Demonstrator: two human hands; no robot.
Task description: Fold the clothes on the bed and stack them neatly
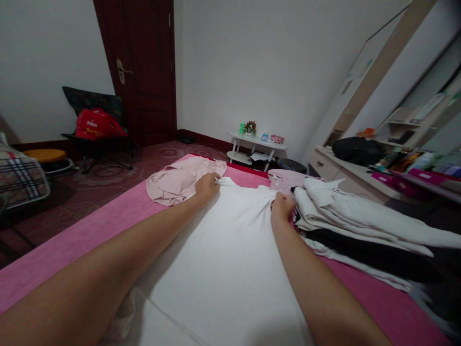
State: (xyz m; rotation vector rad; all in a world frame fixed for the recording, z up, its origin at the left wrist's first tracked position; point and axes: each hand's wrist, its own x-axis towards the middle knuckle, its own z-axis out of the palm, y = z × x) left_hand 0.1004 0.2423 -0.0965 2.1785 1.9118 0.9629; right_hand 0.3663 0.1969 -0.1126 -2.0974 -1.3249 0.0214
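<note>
A white shirt [234, 240] lies spread flat on the pink bed cover [72, 235], stretching away from me. My left hand [207, 185] is closed, pinching the shirt's far left corner near the collar. My right hand [283, 207] is closed on the shirt's far right edge. A crumpled pale pink garment [176, 180] lies just left of my left hand. A stack of white and dark folded clothes [353, 216] sits right beside my right hand.
A dark red door [144, 72] stands at the back left, with a chair holding a red bag [97, 124]. A small white table [255, 144] stands against the far wall. A dresser [356, 175] with a black bag and clutter runs along the right.
</note>
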